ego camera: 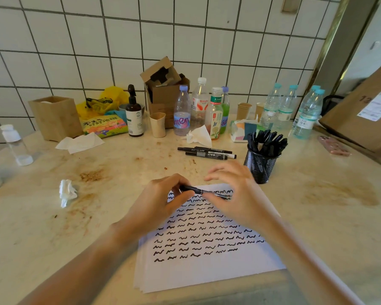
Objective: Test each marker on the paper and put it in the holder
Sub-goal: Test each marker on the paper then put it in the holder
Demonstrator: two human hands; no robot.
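Centre frame: left hand (pixel 161 199) and right hand (pixel 233 194) both pinching 1 black marker (pixel 198 191) level over paper (pixel 207 260). Holder (pixel 261 166) right of centre, full. 2 markers (pixel 207 153) on worktop (pixel 53 227) beside it.

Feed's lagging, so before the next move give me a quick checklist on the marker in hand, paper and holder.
1. Marker held by both hands: left hand, right hand: ok.
2. Cap on or off: cannot tell.
3. Paper has blank space below the squiggles: ok.
4. Mesh holder upright beside the paper: ok.
5. Room left in holder: cannot tell.
6. Loose markers still lying on the table: not ok.
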